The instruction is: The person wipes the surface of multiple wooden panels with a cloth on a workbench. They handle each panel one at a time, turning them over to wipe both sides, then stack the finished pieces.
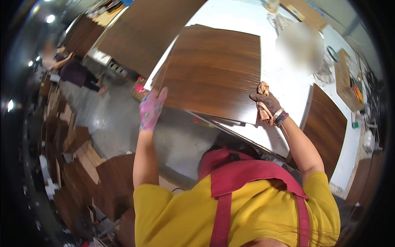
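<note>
A dark brown wood-grain panel (214,70) lies on top of other panels whose edges show beneath it, on a white-topped table. At its near left corner is my left hand (151,109), in a pink patterned glove, closed on the corner with the thumb near the top face; the fingertips are partly hidden. My right hand (269,108) wears a dark patterned glove and grips a crumpled tan-brown rag (263,87) at the panel's right edge. Rag folds stick out on both sides of that hand.
Another brown panel (325,123) lies on the white table (284,88) at right. Beyond it are a wooden box (349,78) and a green tape ring (332,54). A large brown board (144,33) fills the far left. Panels (117,181) stand low at left; another person (78,72) is farther off.
</note>
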Available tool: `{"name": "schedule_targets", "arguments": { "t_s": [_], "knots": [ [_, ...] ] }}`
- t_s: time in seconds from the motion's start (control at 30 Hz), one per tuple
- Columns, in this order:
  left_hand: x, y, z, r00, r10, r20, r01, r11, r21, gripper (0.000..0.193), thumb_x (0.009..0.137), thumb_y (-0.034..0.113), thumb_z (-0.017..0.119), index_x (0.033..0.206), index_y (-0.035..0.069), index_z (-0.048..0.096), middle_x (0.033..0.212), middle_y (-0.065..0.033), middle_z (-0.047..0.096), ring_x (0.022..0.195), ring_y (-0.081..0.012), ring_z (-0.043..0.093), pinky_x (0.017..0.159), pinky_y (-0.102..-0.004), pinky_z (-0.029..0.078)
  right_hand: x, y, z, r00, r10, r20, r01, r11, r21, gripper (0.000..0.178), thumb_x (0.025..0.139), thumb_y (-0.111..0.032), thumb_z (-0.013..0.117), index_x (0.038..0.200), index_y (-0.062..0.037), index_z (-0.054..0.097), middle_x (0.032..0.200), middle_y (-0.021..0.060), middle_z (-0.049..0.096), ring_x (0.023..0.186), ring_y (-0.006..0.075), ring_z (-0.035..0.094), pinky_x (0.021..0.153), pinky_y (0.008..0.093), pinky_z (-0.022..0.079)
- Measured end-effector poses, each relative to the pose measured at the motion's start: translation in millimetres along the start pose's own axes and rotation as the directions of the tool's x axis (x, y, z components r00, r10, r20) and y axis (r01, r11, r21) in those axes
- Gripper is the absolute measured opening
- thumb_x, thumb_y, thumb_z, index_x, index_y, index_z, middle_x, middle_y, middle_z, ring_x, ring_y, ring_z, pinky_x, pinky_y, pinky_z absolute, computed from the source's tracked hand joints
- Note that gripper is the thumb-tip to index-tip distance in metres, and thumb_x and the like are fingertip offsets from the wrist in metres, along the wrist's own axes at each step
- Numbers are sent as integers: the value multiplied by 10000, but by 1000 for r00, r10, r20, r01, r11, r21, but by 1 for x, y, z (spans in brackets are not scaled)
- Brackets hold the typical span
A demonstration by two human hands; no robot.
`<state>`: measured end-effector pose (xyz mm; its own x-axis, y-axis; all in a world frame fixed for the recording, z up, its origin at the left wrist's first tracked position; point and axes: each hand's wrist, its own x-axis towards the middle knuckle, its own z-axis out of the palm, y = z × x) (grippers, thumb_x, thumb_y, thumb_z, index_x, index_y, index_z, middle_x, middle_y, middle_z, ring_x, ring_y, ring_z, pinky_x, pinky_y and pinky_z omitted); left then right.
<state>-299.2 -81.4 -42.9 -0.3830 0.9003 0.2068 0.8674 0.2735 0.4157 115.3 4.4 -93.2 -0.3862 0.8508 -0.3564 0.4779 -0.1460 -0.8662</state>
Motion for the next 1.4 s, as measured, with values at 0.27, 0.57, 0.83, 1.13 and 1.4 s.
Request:
{"name": "schedule_targets", "arguments": {
  "t_s": [0.27,0.57,0.83,1.13,1.4],
  "knots": [
    [-13,-26,8,939,26,343,196,780,-595,339,935,268,559,1171,25,555,1110,-122,581,1047,-185,557,907,-301,438,-34,-31,-33,1000,-4,-11,11,744,668,153,866,-148,677,764,-107,571,741,-36,579,703,34,570,611,195,477],
    [-84,76,54,834,199,514,508,82,-857,416,917,266,523,1249,18,551,1249,-102,572,1213,-201,485,1060,-361,358,-239,-21,-117,973,46,-227,110,770,629,380,722,-43,734,986,-88,465,960,-14,443,928,87,426,860,260,384],
    [-164,303,97,420,522,742,825,121,-552,476,863,157,652,1265,9,445,1047,-86,593,968,-197,607,816,-373,541,-397,84,-226,545,173,-820,252,900,357,158,900,-151,596,1015,-42,591,913,46,622,760,119,602,600,287,486],
    [-178,317,172,305,371,877,688,551,-472,327,871,126,608,1161,12,511,968,-50,561,804,-154,563,690,-280,500,-191,46,-149,598,-655,-463,352,733,-582,248,810,-190,572,1018,-57,591,948,143,621,903,312,607,850,410,467],
    [-183,335,165,342,444,828,578,596,-558,511,865,197,630,1317,38,453,1197,-106,541,1056,-209,560,877,-331,489,-240,181,-322,635,201,-746,-311,951,-8,236,937,-299,492,852,-108,601,774,51,615,747,127,629,598,269,497]
  ]
}}
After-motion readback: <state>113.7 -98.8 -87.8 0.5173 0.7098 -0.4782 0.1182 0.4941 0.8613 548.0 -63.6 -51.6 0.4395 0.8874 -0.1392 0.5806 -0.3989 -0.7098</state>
